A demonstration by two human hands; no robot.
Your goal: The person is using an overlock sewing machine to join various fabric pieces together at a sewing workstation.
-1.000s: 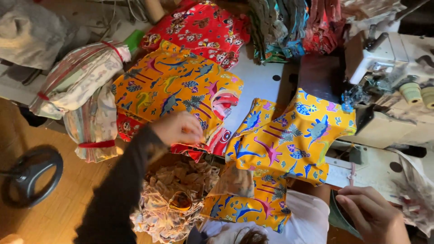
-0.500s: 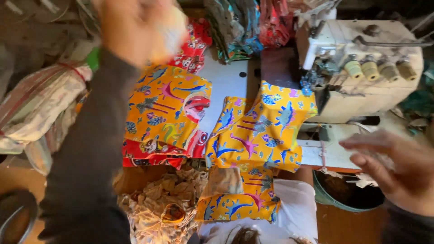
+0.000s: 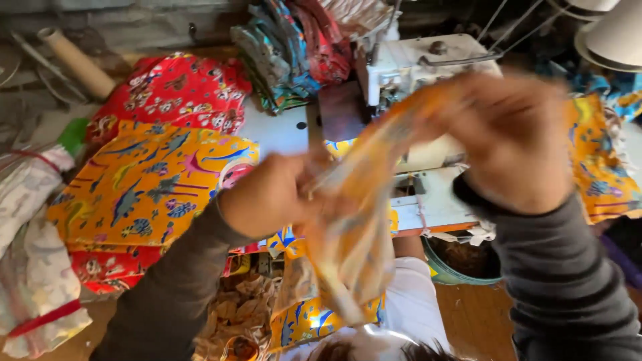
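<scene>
Both my hands are raised close to the camera and blurred by motion. My left hand (image 3: 271, 197) and my right hand (image 3: 511, 137) grip a yellow printed fabric piece (image 3: 354, 220), seen on its pale reverse side and stretched between them. Its lower part hangs down towards my lap. Behind the hands stands a white sewing machine (image 3: 428, 63) on the sewing table (image 3: 277, 130). A stack of orange-yellow printed fabric (image 3: 147, 184) lies on the table to the left, over red printed fabric (image 3: 170, 87).
Folded mixed-colour fabrics (image 3: 294, 53) are piled at the back. A cardboard tube (image 3: 73, 60) lies at the far left. Bagged cloth (image 3: 33, 254) sits at the left edge. Fabric scraps (image 3: 237, 311) lie below the table, beside a teal bowl (image 3: 455, 271).
My left hand came down from high on the left and my right hand came up from the lower right. Both took hold of the yellow fabric piece and lifted it off the table.
</scene>
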